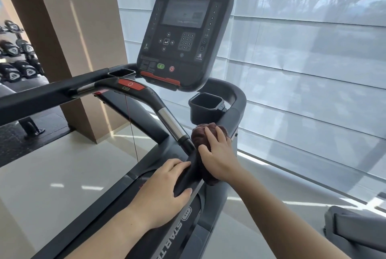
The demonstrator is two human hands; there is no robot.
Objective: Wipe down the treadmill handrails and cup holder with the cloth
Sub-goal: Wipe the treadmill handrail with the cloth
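A dark maroon cloth [201,135] is bunched against the treadmill's right handrail [231,116]. My right hand [217,153] presses on the cloth, fingers spread over it. My left hand [167,183] grips the black lower part of the same handrail [188,177], just below the cloth. A square black cup holder [205,108] sits a little above the cloth, beside the rail's bend. The centre grip bar [167,118] with a chrome section runs diagonally down to the cloth. The left handrail [41,95] crosses the left side.
The console [183,35] with screen and buttons stands above. A second cup holder [122,73] is left of it. A brown pillar [69,39] and a dumbbell rack [16,56] are at left. White blinds [302,70] fill the right. Another machine's edge [355,227] shows at lower right.
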